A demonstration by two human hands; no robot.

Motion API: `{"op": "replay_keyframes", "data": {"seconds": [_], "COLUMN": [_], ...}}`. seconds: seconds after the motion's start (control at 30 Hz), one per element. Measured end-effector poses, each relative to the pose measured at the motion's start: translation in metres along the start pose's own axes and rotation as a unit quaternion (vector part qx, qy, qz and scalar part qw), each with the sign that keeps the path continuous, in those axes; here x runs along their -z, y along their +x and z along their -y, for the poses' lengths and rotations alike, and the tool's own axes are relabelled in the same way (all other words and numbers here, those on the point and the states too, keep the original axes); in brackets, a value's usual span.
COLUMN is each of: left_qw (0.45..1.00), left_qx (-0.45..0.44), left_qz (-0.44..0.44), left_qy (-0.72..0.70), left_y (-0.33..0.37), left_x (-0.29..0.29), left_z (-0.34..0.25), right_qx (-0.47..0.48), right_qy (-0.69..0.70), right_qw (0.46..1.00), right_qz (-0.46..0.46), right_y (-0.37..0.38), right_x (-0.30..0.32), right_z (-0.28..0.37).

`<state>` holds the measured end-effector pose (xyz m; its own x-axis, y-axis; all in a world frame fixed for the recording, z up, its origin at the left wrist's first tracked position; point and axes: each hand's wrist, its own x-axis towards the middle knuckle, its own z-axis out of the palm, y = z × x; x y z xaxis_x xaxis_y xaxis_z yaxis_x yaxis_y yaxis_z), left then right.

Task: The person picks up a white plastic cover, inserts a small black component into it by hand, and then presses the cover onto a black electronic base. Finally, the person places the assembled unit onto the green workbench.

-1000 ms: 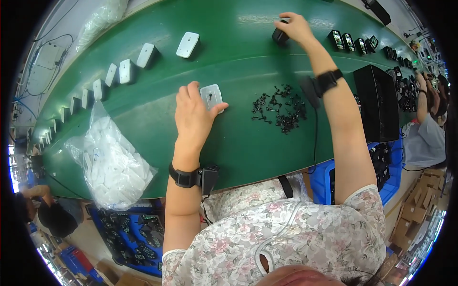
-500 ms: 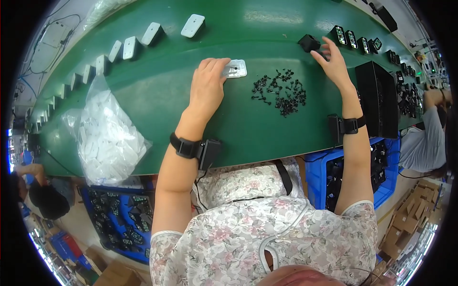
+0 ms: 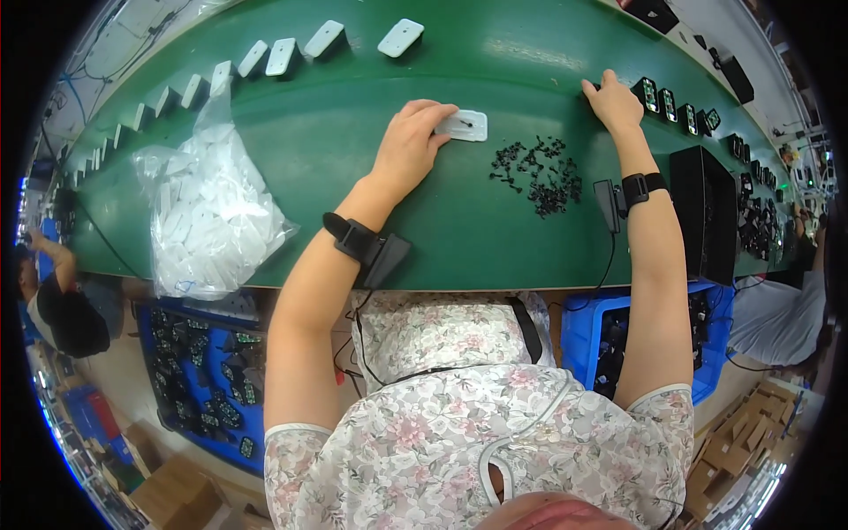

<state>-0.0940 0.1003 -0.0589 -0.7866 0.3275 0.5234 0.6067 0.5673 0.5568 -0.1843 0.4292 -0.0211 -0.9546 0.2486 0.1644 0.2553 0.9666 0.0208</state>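
Observation:
My left hand [image 3: 409, 148] is closed on the end of a white rectangular plastic cover [image 3: 477, 129] lying on the green table. A small black part [image 3: 466, 123] shows on the cover's inner face. To the right, my right hand [image 3: 617, 104] is bent around a black housing [image 3: 595, 87], with thumb and forefinger at its sides; most of the housing is hidden by the hand. Between the two hands lies a loose pile of small black parts [image 3: 549, 184], some with stems like screws or plungers.
White-topped units [image 3: 281, 56] line the far left edge. A clear bag of white covers [image 3: 208, 212] lies at left. Black housings with circuit boards [image 3: 669, 103] stand far right, beside a black box [image 3: 702, 212]. Blue crates [image 3: 579, 344] sit below the table [image 3: 477, 256].
My right hand, apart from the black housing before, has closed around it. My left hand keeps hold of the white cover. The whole view has shifted slightly.

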Motion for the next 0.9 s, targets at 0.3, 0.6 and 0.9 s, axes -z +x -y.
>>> {"op": "replay_keyframes", "data": {"seconds": [0.3, 0.6, 0.9], "left_qw": [0.973, 0.991, 0.999], "left_qx": [0.127, 0.042, 0.032], "left_qz": [0.015, -0.001, 0.013], "left_qy": [-0.195, -0.125, -0.004], "left_y": [-0.003, -0.005, -0.012], "left_x": [0.018, 0.019, 0.018], "left_z": [-0.003, 0.014, 0.006], "right_qx": [0.347, 0.423, 0.437], "right_qy": [0.347, 0.309, 0.312], "right_qw": [0.871, 0.849, 0.841], "right_qz": [-0.021, 0.074, 0.068], "right_y": [-0.088, -0.104, -0.101], "right_x": [0.038, 0.047, 0.035], "right_z": [0.071, 0.118, 0.118]}}
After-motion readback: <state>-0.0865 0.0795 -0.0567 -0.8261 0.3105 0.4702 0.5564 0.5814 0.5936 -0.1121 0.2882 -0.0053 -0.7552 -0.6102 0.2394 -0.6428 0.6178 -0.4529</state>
